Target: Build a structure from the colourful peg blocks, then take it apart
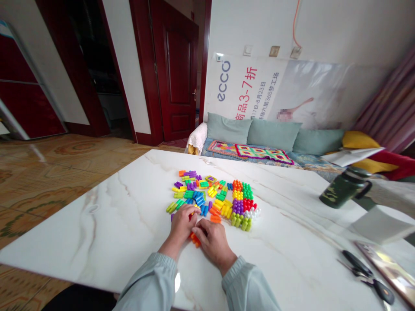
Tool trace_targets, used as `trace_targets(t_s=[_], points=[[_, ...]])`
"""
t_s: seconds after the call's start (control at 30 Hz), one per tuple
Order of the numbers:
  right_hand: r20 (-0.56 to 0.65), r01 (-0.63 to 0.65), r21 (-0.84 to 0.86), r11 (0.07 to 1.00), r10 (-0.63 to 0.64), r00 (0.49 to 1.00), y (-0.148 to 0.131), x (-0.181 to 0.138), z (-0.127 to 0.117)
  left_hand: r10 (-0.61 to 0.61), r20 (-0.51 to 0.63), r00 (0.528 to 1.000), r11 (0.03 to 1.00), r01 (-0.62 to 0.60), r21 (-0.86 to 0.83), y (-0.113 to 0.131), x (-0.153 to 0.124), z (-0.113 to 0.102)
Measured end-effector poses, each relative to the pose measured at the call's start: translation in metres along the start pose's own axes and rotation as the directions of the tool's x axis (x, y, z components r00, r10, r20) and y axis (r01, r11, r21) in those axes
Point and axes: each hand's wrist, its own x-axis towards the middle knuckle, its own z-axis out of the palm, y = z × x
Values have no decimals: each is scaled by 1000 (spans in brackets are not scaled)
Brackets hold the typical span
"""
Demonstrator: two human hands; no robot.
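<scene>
My left hand (182, 222) is closed at the near edge of a spread of small coloured plastic building pieces (198, 198). A bit of a red piece (190, 217) shows between its thumb and fingers. Right beside it, my right hand (214, 240) has its fingers curled down close to the table, and whatever they grip is hidden. Orange knobbed pieces (195, 240) peek out under and between both hands. Right of the loose pieces, others stand grouped by colour: orange (237, 185), green (247, 191), purple (237, 206), red (249, 204), white (252, 212) and lime green (241, 222).
The pieces lie on a white marbled table (123, 224). Toward the right stand a dark green lidded mug (343, 190) and a white paper stack (382, 224). Keys (366, 274) and a phone (387, 270) lie at the near right. A sofa (259, 151) is behind the table.
</scene>
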Motion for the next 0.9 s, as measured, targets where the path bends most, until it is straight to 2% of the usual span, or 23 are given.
trace_targets(t_s=[0.43,0.67,0.77,0.83,0.9], points=[[6,-11,10,1000,11,1000,-1,0,0,5,-5,1000,1000,-5,-5,0,0,-1],[1,28,21,999,-28,1000,1,-1,0,10,-21,1000,1000,-11,-27,-2,-1,2],[-99,-10,30,1000,13,995,5,-2,1,28,-91,995,997,-34,-67,-2,-1,2],[-199,-62,6,998,62,978,8,-1,2,10,-207,978,998,-23,-60,-1,-1,-1],[-267,-104,-23,994,94,959,11,-1,3,-37,-354,934,999,33,-16,-1,-2,-5]])
